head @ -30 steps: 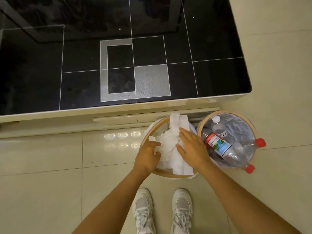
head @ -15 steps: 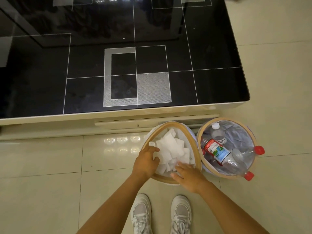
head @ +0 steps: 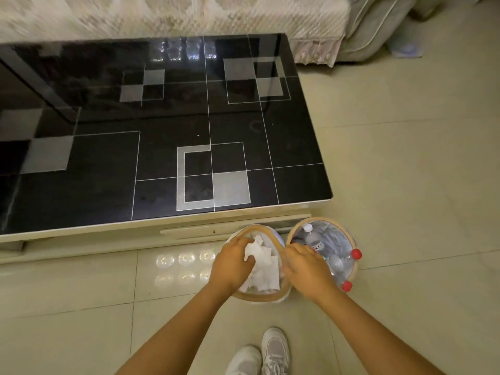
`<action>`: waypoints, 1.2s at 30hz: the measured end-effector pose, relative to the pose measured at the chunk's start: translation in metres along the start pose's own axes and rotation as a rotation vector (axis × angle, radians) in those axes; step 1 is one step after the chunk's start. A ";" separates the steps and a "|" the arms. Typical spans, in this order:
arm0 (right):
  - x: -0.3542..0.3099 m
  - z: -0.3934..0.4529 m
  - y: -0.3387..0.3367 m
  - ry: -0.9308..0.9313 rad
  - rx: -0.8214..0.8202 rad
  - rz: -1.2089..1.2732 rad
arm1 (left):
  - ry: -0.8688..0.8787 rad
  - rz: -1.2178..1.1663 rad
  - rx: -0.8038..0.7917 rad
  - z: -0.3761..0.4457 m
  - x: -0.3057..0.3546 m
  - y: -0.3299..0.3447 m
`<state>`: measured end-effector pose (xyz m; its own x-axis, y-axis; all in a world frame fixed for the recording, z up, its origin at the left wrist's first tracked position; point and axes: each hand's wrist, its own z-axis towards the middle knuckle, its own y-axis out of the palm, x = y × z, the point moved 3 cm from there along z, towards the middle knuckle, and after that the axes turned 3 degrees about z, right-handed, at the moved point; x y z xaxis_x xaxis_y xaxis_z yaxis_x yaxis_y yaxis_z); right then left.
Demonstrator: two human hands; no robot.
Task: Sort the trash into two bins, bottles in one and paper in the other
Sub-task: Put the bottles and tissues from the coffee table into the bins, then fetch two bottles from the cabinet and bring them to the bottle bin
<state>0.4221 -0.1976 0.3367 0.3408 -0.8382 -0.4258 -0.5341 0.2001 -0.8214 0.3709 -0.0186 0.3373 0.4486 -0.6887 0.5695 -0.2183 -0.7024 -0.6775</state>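
Observation:
Two round bins with tan rims stand side by side on the floor in front of the table. The left bin holds white paper. My left hand is down in it, fingers curled on the paper. The right bin holds several clear plastic bottles with red and white caps. My right hand rests over the rims where the two bins meet, fingers bent; I cannot tell whether it grips anything.
A low table with a glossy black glass top and a cream edge stands just behind the bins. A sofa with a lace cover is beyond it. My white shoes are on the beige tiled floor.
The view has tilted up, so the sofa now shows. My left hand pushed further onto the paper. My right hand moved from the paper bin's near rim to between the two bins.

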 end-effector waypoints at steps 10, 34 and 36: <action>-0.085 -0.137 -0.174 -0.025 0.225 -0.098 | 0.257 0.227 0.089 -0.116 0.131 -0.126; 0.095 -0.448 -0.450 0.147 0.709 -0.119 | 0.815 0.457 0.301 -0.244 0.507 -0.094; 0.134 -0.464 -0.466 0.166 0.712 -0.083 | 0.805 0.443 0.289 -0.241 0.539 -0.068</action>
<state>0.3584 -0.6386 0.8386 0.2067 -0.9191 -0.3354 0.1397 0.3670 -0.9197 0.4185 -0.3852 0.8026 -0.3758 -0.8731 0.3106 0.0448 -0.3519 -0.9350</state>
